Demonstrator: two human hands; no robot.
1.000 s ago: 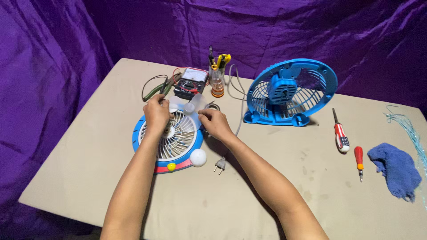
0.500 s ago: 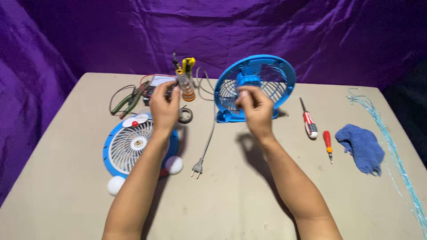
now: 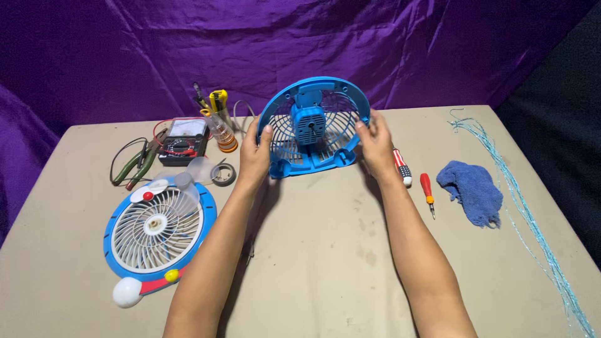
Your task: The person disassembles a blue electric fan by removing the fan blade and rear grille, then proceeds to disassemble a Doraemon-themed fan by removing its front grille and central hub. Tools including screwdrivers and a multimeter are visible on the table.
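Head view: white fan grille (image 3: 156, 230) left of blue fan (image 3: 313, 128); screwdrivers (image 3: 427, 191) right.

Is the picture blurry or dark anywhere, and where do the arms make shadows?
Head view: sharp and evenly lit on the table; soft shadows lie beside both forearms, below the left hand and right hand gripping the blue fan; the far right corner goes dark.

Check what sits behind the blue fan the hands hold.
Purple cloth hangs behind the blue fan, held by left hand and right hand. The table edge directly behind it is covered.
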